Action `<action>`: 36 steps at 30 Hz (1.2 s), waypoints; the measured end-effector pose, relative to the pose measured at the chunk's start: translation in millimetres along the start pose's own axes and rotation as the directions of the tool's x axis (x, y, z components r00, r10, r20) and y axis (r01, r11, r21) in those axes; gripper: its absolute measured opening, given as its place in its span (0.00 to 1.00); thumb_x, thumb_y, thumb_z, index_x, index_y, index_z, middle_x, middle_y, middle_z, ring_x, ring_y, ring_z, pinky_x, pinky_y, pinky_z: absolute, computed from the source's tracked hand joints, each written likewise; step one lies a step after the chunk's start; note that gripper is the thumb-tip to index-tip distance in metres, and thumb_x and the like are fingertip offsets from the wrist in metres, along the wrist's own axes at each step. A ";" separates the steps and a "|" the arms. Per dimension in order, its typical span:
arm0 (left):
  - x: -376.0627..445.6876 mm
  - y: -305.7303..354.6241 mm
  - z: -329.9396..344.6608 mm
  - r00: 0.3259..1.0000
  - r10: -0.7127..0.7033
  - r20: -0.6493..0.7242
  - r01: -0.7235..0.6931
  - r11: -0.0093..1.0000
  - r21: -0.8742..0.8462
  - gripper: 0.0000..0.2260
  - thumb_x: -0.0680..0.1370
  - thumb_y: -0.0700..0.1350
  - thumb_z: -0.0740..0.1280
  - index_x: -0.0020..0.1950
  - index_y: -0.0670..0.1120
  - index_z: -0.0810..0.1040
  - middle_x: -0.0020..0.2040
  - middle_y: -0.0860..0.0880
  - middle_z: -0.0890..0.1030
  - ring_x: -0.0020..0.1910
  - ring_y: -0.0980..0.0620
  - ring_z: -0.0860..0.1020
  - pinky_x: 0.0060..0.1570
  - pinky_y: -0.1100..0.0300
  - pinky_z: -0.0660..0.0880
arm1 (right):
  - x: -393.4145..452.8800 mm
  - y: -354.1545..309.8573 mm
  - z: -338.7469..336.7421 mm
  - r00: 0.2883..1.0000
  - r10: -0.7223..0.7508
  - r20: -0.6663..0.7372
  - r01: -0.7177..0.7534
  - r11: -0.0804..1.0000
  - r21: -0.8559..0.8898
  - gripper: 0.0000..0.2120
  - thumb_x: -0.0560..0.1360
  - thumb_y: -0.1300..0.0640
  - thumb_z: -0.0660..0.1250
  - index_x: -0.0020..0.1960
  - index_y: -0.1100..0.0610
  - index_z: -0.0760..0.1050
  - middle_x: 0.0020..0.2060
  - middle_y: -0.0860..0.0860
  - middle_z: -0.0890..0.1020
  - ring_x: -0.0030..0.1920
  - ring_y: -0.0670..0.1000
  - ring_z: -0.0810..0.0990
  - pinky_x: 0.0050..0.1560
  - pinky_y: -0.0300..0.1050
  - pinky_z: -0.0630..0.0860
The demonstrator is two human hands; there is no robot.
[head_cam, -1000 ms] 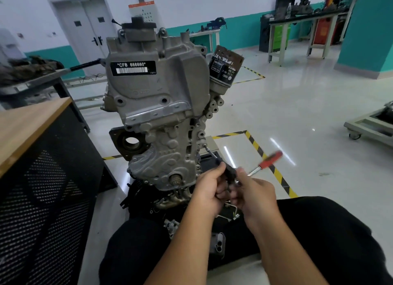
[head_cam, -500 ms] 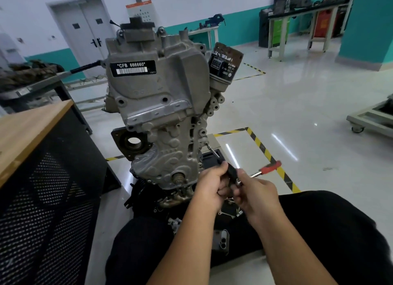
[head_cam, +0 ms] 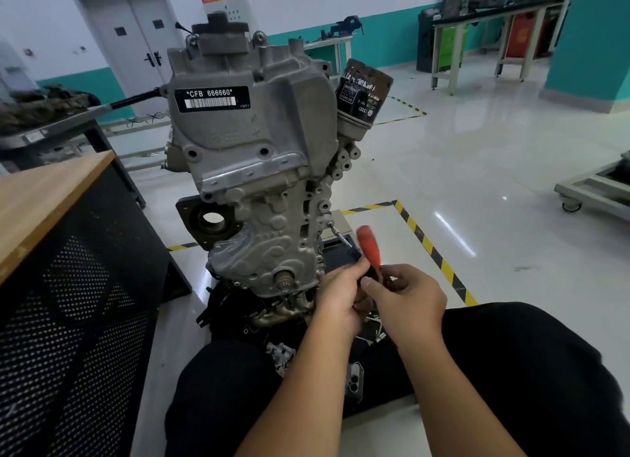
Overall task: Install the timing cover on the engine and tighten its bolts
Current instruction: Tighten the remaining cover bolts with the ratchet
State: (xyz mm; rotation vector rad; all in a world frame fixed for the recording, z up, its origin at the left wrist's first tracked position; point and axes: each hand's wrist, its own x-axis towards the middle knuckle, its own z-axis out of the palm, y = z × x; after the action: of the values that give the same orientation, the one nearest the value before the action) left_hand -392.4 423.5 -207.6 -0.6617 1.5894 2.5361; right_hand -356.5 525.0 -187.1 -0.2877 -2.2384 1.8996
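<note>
The grey engine stands upright in front of me, with the silver timing cover on its lower front face. A ratchet wrench with a red handle has its thin extension reaching to a bolt on the cover's right edge. My left hand grips the black head of the ratchet. My right hand pinches the ratchet just below the red handle, which now points up and left.
A black oil filter sticks out at the engine's upper right. A black mesh cabinet with a wooden top stands close on my left. Small parts and a phone lie between my knees. Yellow-black floor tape runs to the right.
The red handle has swung from pointing right to pointing up and left, closer to the engine. Both hands stay on the ratchet at the same spot.
</note>
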 end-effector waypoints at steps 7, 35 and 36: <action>1.0 6.9 -1.8 0.998 -0.033 0.057 0.036 0.998 -0.042 0.09 0.80 0.46 0.70 0.44 0.42 0.82 0.24 0.50 0.72 0.17 0.57 0.63 0.17 0.66 0.57 | 0.1 -8.3 -0.5 0.891 0.363 0.271 -0.453 0.740 0.498 0.07 0.78 0.56 0.74 0.50 0.61 0.83 0.29 0.52 0.80 0.26 0.47 0.76 0.27 0.40 0.73; 3.9 0.8 -1.6 0.994 -0.109 0.030 0.110 0.992 -0.056 0.13 0.76 0.52 0.74 0.35 0.46 0.85 0.26 0.49 0.75 0.20 0.53 0.69 0.24 0.65 0.66 | -1.1 4.1 12.9 0.942 0.316 0.109 -0.334 0.871 0.360 0.12 0.78 0.47 0.72 0.40 0.54 0.82 0.27 0.51 0.82 0.25 0.50 0.78 0.28 0.46 0.77; 4.6 1.9 -2.3 0.992 -0.119 0.034 0.121 0.990 -0.074 0.13 0.76 0.52 0.73 0.38 0.44 0.85 0.23 0.50 0.70 0.18 0.55 0.64 0.19 0.66 0.60 | -1.1 -0.2 10.8 0.873 0.416 0.254 -0.481 0.655 0.582 0.13 0.80 0.48 0.70 0.44 0.57 0.81 0.26 0.53 0.80 0.22 0.49 0.74 0.23 0.43 0.73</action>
State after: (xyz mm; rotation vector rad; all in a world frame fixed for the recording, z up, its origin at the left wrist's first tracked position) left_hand -396.4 419.9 -208.7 -0.7015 1.4055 2.5171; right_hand -358.4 514.4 -188.6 -0.6979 -1.4965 2.8498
